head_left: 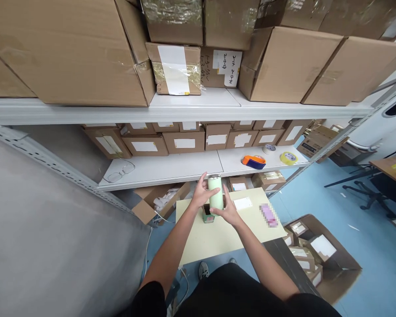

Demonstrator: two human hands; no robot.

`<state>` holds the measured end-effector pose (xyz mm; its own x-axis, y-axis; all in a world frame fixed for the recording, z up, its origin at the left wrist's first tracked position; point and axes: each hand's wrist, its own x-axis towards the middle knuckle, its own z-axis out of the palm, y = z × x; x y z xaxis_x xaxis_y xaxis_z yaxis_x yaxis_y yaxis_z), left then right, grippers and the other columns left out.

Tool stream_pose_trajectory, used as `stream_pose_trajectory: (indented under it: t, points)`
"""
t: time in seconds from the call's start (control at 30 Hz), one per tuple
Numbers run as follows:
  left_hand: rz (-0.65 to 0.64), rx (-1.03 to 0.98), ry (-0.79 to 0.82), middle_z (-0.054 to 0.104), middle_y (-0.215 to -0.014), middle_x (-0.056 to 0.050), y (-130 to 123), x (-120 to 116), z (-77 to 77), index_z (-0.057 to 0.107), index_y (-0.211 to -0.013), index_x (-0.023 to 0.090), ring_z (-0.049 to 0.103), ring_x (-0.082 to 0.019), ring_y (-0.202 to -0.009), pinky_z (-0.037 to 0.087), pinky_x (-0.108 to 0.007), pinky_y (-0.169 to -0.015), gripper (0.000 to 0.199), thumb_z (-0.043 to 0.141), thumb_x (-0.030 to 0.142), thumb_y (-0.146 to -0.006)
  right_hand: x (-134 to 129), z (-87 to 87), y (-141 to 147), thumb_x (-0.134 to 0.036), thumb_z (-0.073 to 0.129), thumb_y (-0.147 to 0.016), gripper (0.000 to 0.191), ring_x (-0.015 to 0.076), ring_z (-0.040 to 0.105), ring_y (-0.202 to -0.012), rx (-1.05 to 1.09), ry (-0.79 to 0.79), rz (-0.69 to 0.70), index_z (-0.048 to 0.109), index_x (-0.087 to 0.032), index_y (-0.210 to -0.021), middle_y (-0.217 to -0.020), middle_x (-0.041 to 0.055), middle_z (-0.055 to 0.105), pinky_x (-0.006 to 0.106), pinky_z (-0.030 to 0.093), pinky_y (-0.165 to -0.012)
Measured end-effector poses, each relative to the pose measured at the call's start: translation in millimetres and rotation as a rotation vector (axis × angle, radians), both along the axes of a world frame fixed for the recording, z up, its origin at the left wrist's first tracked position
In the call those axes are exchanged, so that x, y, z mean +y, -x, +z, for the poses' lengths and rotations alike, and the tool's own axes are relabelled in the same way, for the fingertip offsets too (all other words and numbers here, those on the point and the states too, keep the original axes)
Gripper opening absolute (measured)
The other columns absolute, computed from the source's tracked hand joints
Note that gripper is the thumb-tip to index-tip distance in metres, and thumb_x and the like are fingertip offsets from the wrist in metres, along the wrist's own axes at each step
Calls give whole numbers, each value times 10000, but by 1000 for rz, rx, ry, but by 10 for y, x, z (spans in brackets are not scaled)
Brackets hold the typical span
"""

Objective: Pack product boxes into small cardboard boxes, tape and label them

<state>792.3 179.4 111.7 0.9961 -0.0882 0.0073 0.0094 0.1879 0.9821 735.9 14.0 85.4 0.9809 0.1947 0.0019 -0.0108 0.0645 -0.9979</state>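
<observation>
Between both hands I hold a pale green tumbler upright, its clear or metallic lid at the top. My left hand wraps the upper left side, with the thumb across its front. At the lower right side, my right hand grips it near the base. Just below and behind the hands stands a small green box with a dark open top, partly hidden by the tumbler. A white card or slip lies to the right on the cream tabletop.
A blurred pink item lies on the table's right. On the shelf are glasses, an orange-and-blue tape dispenser and yellow tape. Large cartons fill the upper shelf. An open carton of small boxes stands at right.
</observation>
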Motion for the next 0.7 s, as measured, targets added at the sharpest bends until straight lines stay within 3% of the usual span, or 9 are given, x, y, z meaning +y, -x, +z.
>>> stream_pose_trajectory:
  t: [0.1,0.2,0.27,0.37,0.47,0.57,0.7]
  points:
    - [-21,32,34,715,-1228,-126,-15,-2,-67,202,-1645,249,706,-260,-1087,578,-424,-956,1144,884,411,-741,-8,-47,10,-405,845,-748,1165,238,659,-1022,44,-57,41,117,-351,-1655,-1154,48,661,425,566,-912]
    - [-37,25,28,652,-1366,-138,-33,6,-152,221,-1639,284,668,-265,-1185,553,-415,-1009,1124,887,403,-741,-4,-112,23,-402,902,-676,1247,232,651,-919,52,6,-69,133,-336,-1655,-1008,14,641,413,576,-855]
    - [-16,20,-6,621,-1413,-143,-46,19,-197,259,-1629,288,659,-270,-1198,550,-413,-1017,1158,928,376,-687,3,-151,38,-391,944,-617,1294,238,639,-948,34,83,-131,167,-328,-1649,-1026,19,628,417,569,-883]
    - [-22,40,13,674,-1314,-137,-57,51,-228,281,-1624,263,694,-263,-1108,572,-423,-974,1155,930,373,-675,20,-200,64,-420,900,-685,1212,240,646,-1004,63,61,-55,166,-335,-1645,-1109,41,634,429,564,-919]
    - [-63,34,83,675,-1310,-128,-44,81,-230,198,-1649,296,688,-261,-1128,581,-405,-948,1174,900,370,-711,41,-252,75,-428,875,-710,1197,234,664,-949,126,-11,5,134,-340,-1645,-1089,35,645,429,580,-871]
    - [-29,15,54,624,-1389,-128,-18,88,-240,154,-1656,337,662,-263,-1185,578,-369,-941,1247,926,320,-677,55,-308,73,-381,935,-608,1308,234,656,-934,140,48,-86,140,-327,-1646,-1059,21,631,413,582,-855]
    - [-10,33,70,686,-1258,-105,0,66,-285,109,-1660,329,700,-240,-1086,580,-366,-917,1267,920,319,-686,47,-335,69,-340,891,-643,1276,231,665,-952,166,26,-42,110,-332,-1652,-1058,13,633,405,578,-860]
